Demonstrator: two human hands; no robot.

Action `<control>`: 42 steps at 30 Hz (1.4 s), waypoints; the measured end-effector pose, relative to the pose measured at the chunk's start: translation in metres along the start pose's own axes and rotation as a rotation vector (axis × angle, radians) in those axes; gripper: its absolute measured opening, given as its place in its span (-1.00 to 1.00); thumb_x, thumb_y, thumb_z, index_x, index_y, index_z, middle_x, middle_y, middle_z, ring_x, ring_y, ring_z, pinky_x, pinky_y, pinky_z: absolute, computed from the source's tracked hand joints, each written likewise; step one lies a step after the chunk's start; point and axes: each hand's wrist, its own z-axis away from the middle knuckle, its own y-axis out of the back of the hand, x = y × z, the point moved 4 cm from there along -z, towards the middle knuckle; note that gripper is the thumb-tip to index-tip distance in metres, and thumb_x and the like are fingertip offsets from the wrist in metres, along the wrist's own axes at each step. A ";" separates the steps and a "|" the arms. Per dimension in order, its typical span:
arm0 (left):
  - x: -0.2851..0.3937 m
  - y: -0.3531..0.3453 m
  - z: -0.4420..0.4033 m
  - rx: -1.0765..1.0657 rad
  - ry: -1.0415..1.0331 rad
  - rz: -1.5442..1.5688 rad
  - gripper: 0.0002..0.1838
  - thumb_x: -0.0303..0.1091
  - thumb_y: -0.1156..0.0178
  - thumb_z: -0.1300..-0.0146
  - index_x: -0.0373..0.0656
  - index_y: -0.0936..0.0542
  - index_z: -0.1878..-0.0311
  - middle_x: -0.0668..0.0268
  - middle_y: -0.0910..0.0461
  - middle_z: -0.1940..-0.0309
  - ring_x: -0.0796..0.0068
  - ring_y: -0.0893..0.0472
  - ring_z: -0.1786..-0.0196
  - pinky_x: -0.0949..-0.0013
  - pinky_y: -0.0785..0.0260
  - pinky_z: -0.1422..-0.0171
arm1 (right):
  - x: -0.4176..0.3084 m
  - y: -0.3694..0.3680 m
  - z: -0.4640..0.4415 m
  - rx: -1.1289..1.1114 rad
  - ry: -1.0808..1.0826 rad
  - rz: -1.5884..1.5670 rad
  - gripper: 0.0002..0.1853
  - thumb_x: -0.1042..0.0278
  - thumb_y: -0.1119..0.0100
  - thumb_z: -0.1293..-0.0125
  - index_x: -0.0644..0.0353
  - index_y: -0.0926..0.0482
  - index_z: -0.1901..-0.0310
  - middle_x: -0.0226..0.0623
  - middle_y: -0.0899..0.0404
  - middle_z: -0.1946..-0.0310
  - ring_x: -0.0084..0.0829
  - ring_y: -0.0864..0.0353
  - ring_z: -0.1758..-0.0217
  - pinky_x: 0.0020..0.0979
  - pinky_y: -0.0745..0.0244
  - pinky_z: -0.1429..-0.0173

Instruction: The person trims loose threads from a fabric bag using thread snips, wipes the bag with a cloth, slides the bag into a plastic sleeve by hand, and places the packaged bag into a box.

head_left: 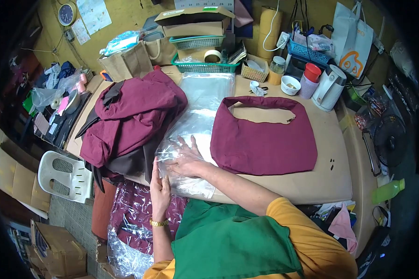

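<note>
Clear plastic bags point(205, 121) lie in a stack down the middle of the table. My right hand point(186, 159) rests spread on the lower part of the plastic, its fingers apart. At the plastic's left edge is my left hand point(160, 186), fingers pointing up and thumb against the palm side; a fold of the film meets its fingertips. A maroon cloth bag point(265, 144) with a wide handle loop lies flat to the right. Left of the plastic sits a heap of maroon bags point(135, 109) with dark cloth among them.
Baskets point(205, 67) with tape and a carton stand at the back. A white bowl point(291, 85), red-lidded container point(312, 73) and kettle point(329, 88) are at back right. A white plastic chair point(65, 176) is left; plastic-wrapped maroon goods point(135, 218) lie below the table edge.
</note>
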 end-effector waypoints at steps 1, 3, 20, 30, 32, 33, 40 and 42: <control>0.020 -0.002 0.005 -0.009 -0.036 -0.022 -0.29 -0.68 0.11 -0.40 -0.15 -0.03 -0.60 0.39 -0.29 -0.41 0.82 -0.25 0.41 0.67 -0.19 0.37 | 0.000 0.002 -0.002 0.001 -0.002 0.000 -0.51 -0.24 0.22 -0.50 -0.40 -0.59 -0.26 -0.18 0.06 -0.61 0.02 0.40 -0.68 0.37 0.64 -0.55; 0.034 0.011 0.006 0.085 -0.191 0.033 -0.29 -0.61 0.04 -0.41 -0.16 -0.06 -0.60 0.37 -0.30 -0.40 0.86 -0.23 0.44 0.71 -0.12 0.42 | 0.002 0.001 -0.005 -0.067 -0.053 0.006 -0.53 -0.18 0.23 -0.50 -0.40 -0.59 -0.25 -0.18 0.05 -0.60 0.01 0.39 -0.68 0.36 0.63 -0.56; 0.230 0.074 0.087 0.312 -0.691 -0.854 -0.79 -0.51 -0.20 -0.21 -0.26 -0.63 0.09 0.16 -0.67 0.19 0.32 -0.67 0.25 0.34 -0.46 0.11 | -0.055 0.019 0.033 0.025 0.445 -0.875 -0.37 -0.28 0.11 -0.49 0.10 -0.60 -0.21 0.00 -0.44 -0.32 -0.06 -0.38 -0.43 -0.10 -0.18 -0.51; 0.119 -0.159 0.044 -1.099 -0.185 -0.563 -0.69 -0.31 -0.21 -0.33 -0.15 -0.57 -0.10 -0.05 -0.63 0.30 -0.01 -0.67 0.20 0.03 -0.47 0.08 | 0.070 0.037 0.173 0.334 -0.047 -1.596 -0.84 0.42 -0.30 -0.37 0.29 -0.62 0.11 -0.37 -0.70 0.25 -0.57 -0.66 0.20 -0.51 -0.58 0.10; 0.146 -0.156 0.027 -0.584 -0.698 -0.371 -0.61 -0.23 -0.28 -0.30 -0.21 -0.56 -0.12 0.00 -0.64 0.26 0.03 -0.66 0.17 0.10 -0.47 0.08 | 0.086 0.047 0.197 0.461 -0.046 -1.494 -0.92 0.46 -0.26 -0.39 0.26 -0.61 0.16 -0.40 -0.66 0.32 -0.62 -0.63 0.24 -0.54 -0.55 0.14; 0.158 -0.159 0.011 -0.398 -0.811 -0.506 -0.60 -0.22 -0.32 -0.27 -0.24 -0.57 -0.10 0.06 -0.64 0.30 0.05 -0.65 0.22 0.11 -0.46 0.09 | 0.088 0.052 0.206 0.486 -0.137 -1.388 -0.93 0.50 -0.29 -0.36 0.24 -0.60 0.17 -0.41 -0.65 0.32 -0.64 -0.60 0.27 -0.55 -0.54 0.14; 0.101 -0.192 -0.039 -0.684 -0.205 -0.449 -0.72 -0.30 -0.44 -0.17 -0.32 -0.66 0.20 0.16 -0.67 0.38 0.28 -0.67 0.29 0.29 -0.48 0.18 | 0.120 0.059 0.235 0.731 -0.159 -1.406 -0.89 0.58 -0.33 -0.29 0.30 -0.55 0.23 -0.39 -0.64 0.39 -0.65 -0.60 0.39 -0.57 -0.57 0.25; 0.100 -0.198 -0.037 -0.612 -0.468 -0.528 -0.78 -0.33 -0.40 -0.25 -0.31 -0.63 0.32 0.20 -0.64 0.50 0.45 -0.61 0.48 0.34 -0.42 0.38 | 0.125 0.060 0.237 0.784 -0.174 -1.371 -0.92 0.56 -0.29 -0.34 0.31 -0.55 0.25 -0.37 -0.63 0.43 -0.66 -0.58 0.44 -0.60 -0.53 0.33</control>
